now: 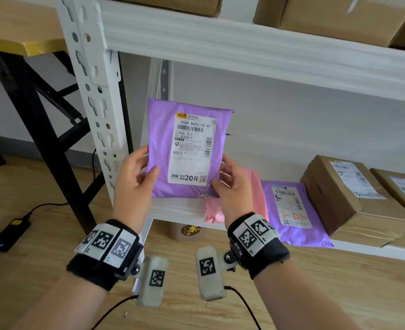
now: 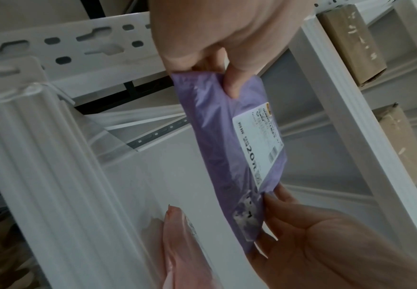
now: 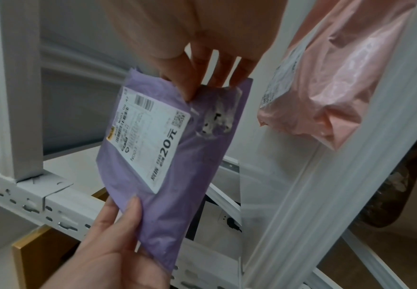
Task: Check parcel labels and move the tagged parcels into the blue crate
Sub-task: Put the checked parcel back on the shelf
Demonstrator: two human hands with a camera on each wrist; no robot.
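Held parcel (image 1: 187, 148) btwn 2 hands, in front of shelf (image 1: 244, 48); boxes (image 1: 354, 198) right.

Bare forearms, no sleeves. Black fabric wristbands (image 1: 96, 270) on both wrists, each topped with white blocks (image 1: 254, 232) printed with black square fiducial markers. White camera pod (image 1: 210, 272) on each inner wrist, marker sticker, black ball-joint mount, black cable (image 1: 244, 303) trailing.

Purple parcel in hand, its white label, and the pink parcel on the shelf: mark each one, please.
Purple parcel (image 1: 159, 129): head view, bare plastic left of the label.
White label (image 1: 192, 151): head view, middle of the printed sheet.
Pink parcel (image 1: 256, 186): head view, strip showing beside the right hand.
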